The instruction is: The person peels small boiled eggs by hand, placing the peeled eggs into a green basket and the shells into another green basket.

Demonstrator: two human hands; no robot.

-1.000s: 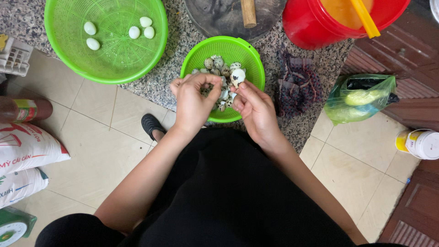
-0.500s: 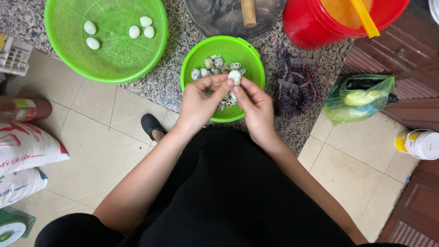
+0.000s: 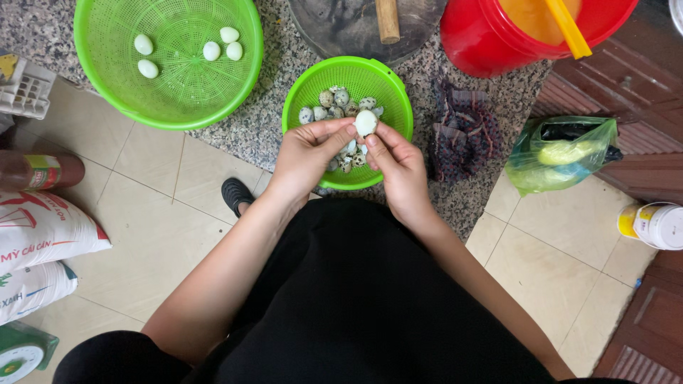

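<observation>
A small white peeled egg (image 3: 366, 123) is held between the fingers of both hands above the small green basket (image 3: 388, 89). The left hand (image 3: 307, 153) is curled, with its fingers (image 3: 334, 131) pressed against the left side of the egg, and the right hand (image 3: 400, 165) is closed on the egg from below and from the right, its fingertips (image 3: 375, 143) touching the shell-free surface. The egg is thus grasped by both hands at once, just over the near part of the basket. In that basket a heap of speckled eggs (image 3: 337, 101) is seen, lying against its far and middle parts and partly hidden by the hands. The basket stands on a speckled stone surface (image 3: 270, 114). To its left, on the same surface, a large green basket (image 3: 107, 92) is placed, and four white peeled eggs (image 3: 211, 50) are spread in it, well apart from the hands. Beyond the small basket a dark round pan (image 3: 341, 28) with a wooden handle (image 3: 387, 20) is seen, and to the right of that a red bucket (image 3: 491, 43). A dark crumpled cloth (image 3: 462, 131) lies just beside the small basket on the right. A green plastic bag (image 3: 558, 153) is set farther right, near a white and yellow container (image 3: 654, 226) on the tiled floor (image 3: 163, 213). A black shoe (image 3: 235, 194) is visible on the floor below the left forearm, and printed sacks (image 3: 39, 242) lie at the left edge.
</observation>
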